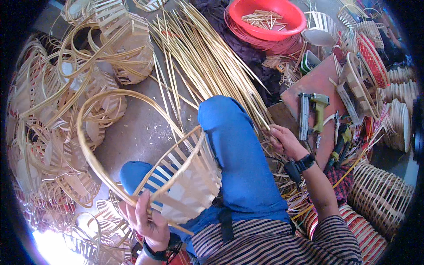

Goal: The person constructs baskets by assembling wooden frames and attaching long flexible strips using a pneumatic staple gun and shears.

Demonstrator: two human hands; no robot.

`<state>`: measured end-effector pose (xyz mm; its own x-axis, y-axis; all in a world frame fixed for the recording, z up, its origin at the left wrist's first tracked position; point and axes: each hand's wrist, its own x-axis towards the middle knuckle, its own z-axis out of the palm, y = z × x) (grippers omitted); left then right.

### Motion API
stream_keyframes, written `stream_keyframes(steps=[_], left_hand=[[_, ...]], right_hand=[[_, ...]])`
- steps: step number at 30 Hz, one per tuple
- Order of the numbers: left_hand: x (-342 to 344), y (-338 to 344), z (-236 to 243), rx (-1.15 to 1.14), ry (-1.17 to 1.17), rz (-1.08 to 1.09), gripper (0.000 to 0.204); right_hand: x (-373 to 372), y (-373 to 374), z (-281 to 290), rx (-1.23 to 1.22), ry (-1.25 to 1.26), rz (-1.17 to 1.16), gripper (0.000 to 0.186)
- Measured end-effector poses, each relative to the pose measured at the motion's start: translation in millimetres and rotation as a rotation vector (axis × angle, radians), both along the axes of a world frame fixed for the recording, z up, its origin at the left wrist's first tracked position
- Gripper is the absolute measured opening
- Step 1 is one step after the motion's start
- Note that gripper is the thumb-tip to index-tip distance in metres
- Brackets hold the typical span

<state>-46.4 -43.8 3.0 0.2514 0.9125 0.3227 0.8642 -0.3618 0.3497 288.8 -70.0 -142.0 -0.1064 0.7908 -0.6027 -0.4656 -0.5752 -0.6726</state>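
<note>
My left hand (143, 218) grips the rim and handle base of an unfinished pale slatted basket (190, 185), resting against my blue-trousered left leg at the lower middle. The basket's tall arched cane handle (88, 141) rises over it to the left. My right hand (282, 141), right of my raised knee (227, 132), is closed on a thin cane rod (265, 123) at the near end of a long bundle of pale rods (207, 62) lying on the floor.
Slatted baskets (48, 115) pile along the left. A red basin of short sticks (247, 31) sits at top right. A board (296, 84) at right carries a nail gun (319, 110) and pliers (335, 119); woven baskets (380, 198) stand at lower right.
</note>
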Motion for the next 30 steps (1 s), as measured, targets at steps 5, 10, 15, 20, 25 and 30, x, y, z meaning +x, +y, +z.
stream_keyframes(steps=[5,10,15,20,25,30], left_hand=[[23,17,3,0.046,0.084,-0.069,0.038],[41,35,-15,0.152,0.037,-0.17,0.043],[52,42,-19,0.261,0.012,-0.222,0.035],[57,51,-27,0.216,-0.002,-0.303,0.032],[61,65,-33,0.206,-0.147,-0.321,0.052],[48,82,-19,-0.415,-0.62,-0.227,0.053]], right_hand=[[4,-25,60,0.008,0.034,0.063,0.018],[-10,-64,111,0.139,0.454,0.21,0.019],[-45,-66,122,0.294,0.73,0.347,0.016],[-90,-26,124,0.526,0.103,0.693,0.016],[-140,6,103,0.74,-0.481,0.467,0.017],[-143,9,90,0.799,-0.671,0.427,0.019]])
